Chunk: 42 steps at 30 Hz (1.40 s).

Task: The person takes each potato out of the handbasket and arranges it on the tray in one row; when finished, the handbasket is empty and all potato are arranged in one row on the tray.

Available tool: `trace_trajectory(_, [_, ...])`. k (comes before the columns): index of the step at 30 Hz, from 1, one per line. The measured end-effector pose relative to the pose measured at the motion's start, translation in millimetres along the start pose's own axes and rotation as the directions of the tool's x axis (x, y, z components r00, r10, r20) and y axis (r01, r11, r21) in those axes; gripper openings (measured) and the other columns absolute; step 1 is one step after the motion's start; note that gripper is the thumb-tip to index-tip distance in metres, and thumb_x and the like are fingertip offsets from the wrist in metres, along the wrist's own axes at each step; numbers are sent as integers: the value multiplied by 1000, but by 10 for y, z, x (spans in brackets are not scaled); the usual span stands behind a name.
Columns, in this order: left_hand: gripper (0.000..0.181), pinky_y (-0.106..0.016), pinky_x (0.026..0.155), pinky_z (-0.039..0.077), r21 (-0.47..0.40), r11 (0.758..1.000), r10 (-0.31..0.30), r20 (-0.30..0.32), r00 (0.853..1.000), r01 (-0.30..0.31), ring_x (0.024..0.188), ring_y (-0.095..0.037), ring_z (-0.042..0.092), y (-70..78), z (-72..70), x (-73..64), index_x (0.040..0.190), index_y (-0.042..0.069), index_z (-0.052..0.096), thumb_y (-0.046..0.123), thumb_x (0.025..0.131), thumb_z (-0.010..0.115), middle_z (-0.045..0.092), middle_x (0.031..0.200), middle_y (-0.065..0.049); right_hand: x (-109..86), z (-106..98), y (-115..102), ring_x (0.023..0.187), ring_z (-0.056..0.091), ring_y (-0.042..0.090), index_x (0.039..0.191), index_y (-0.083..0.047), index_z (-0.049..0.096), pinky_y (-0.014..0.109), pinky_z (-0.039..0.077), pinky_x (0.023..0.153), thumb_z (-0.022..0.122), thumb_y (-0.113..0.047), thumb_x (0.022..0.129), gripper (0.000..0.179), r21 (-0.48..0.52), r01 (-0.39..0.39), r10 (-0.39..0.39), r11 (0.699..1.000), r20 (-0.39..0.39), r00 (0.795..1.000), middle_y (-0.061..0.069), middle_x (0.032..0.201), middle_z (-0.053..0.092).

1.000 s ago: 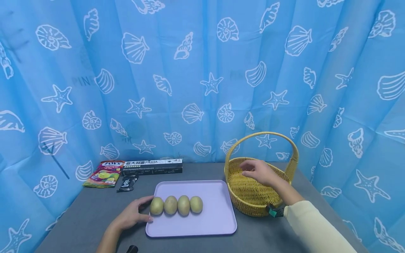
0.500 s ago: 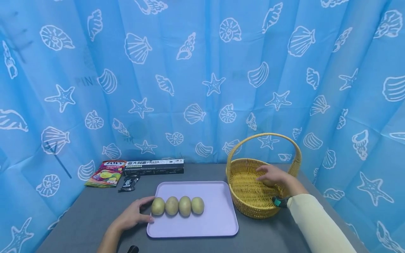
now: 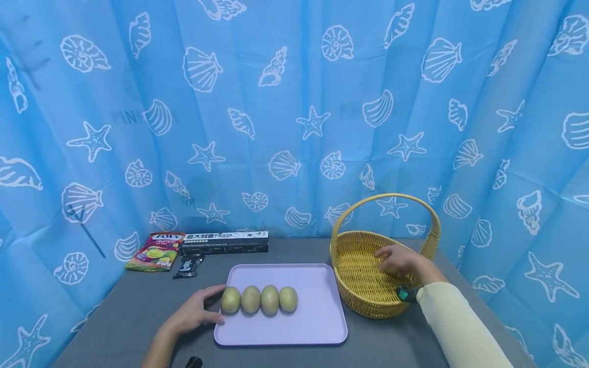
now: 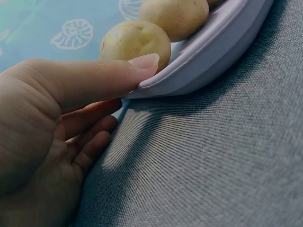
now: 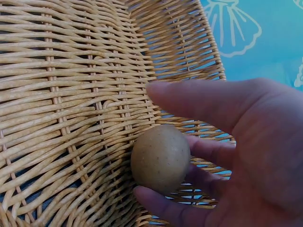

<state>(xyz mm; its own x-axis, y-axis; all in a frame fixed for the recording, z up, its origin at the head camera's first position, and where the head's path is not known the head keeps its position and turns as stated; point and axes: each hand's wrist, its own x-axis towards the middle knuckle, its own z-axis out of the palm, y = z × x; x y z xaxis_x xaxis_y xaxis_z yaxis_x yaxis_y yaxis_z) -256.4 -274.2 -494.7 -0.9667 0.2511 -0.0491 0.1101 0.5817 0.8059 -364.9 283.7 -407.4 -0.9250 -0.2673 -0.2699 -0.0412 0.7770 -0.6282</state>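
Several potatoes (image 3: 269, 300) stand in a row on the left half of a lilac tray (image 3: 313, 327). At the tray's left edge is my left hand (image 3: 193, 313). In the left wrist view its straight thumb (image 4: 128, 75) lies at the rim beside the end potato (image 4: 137, 42), its other fingers outside the tray. My right hand (image 3: 400, 263) reaches down into a yellow wicker basket (image 3: 363, 266). In the right wrist view its fingers lie behind and below a potato (image 5: 161, 158) near the basket wall, the thumb spread apart above it. The head view mostly hides that potato.
At the back left lie a colourful candy bag (image 3: 156, 252), a small black packet (image 3: 187, 266) and a long pasta box (image 3: 225, 243). The basket's tall handle (image 3: 391, 195) arches over the right hand. A shell-patterned blue curtain (image 3: 294, 128) hangs behind the grey table (image 3: 138, 306).
My right hand has moved right and lower into the basket, its fingers coming round a potato there. The left hand and the row of potatoes have stayed put; the view has shifted slightly.
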Motion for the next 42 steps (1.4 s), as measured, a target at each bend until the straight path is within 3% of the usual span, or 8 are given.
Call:
trace_trajectory(3, [83, -65, 104, 31, 6, 1000, 3, -2, 1000, -3, 131, -46, 39, -9, -4, 5, 142, 4, 47, 29, 72, 84, 47, 143, -21, -18, 40, 5, 70, 52, 20, 128, 2, 58, 34, 49, 57, 65, -3, 85, 45, -33, -24, 24, 999, -7, 1000, 17, 101, 61])
trace_trajectory(6, [83, -65, 104, 31, 11, 1000, 13, 0, 1000, -14, 131, -46, 39, -12, -3, 6, 142, 4, 47, 29, 72, 84, 47, 143, -21, -39, 68, 27, 53, 39, 14, 124, 0, 62, 27, 38, 49, 60, 5, 76, 48, -59, -33, 33, 998, -10, 999, 8, 82, 57])
trace_trajectory(9, [83, -65, 105, 30, 10, 1000, 21, 1, 1000, -21, 131, -46, 38, -4, 0, 2, 142, 3, 47, 29, 73, 84, 46, 143, -21, -56, 63, 33, 55, 40, 13, 120, -2, 65, 26, 37, 49, 58, 10, 71, 51, -67, -18, 16, 998, -30, 999, 9, 83, 56])
trace_trajectory(15, [83, -65, 105, 30, 17, 1000, 9, -9, 1000, -9, 131, -46, 39, 11, 6, -8, 142, 3, 47, 29, 72, 84, 47, 142, -21, -95, 22, -92, 80, 55, 25, 119, -1, 65, 35, 51, 60, 63, 4, 74, 45, -105, 82, -87, 991, -44, 995, 21, 109, 60])
trace_trajectory(20, [83, -65, 105, 30, 10, 1000, -3, -7, 1000, 3, 131, -47, 38, 21, 11, -8, 142, 3, 48, 27, 71, 85, 47, 142, -21, -166, 82, -257, 79, 58, 25, 121, 0, 62, 41, 57, 62, 68, 5, 72, 50, -40, 153, -155, 987, -63, 986, 20, 108, 57])
trace_trajectory(27, [85, -65, 104, 30, 10, 1000, -16, -11, 1000, 16, 131, -47, 38, 11, 20, -4, 142, 4, 47, 27, 70, 85, 46, 143, -21, -348, 230, -492, 83, 58, 25, 122, -6, 62, 35, 52, 62, 78, 4, 67, 58, -111, 241, -257, 964, -165, 952, 17, 112, 59])
trace_trajectory(33, [84, -65, 105, 30, 14, 1000, -6, -4, 1000, 6, 131, -47, 38, 8, 19, -6, 142, 3, 47, 27, 72, 84, 46, 143, -22, -497, 440, -648, 92, 62, 27, 120, -7, 63, 37, 54, 70, 83, -6, 71, 53, -151, 343, -371, 927, -252, 894, 11, 113, 61])
trace_trajectory(42, [84, -65, 105, 30, 13, 1000, -4, -6, 1000, 4, 131, -47, 38, 14, 11, 3, 142, 2, 46, 28, 72, 84, 45, 143, -22, -660, 804, -959, 98, 62, 26, 122, -8, 63, 33, 56, 72, 83, -8, 74, 53, -76, 405, -404, 911, -365, 839, 7, 114, 62])
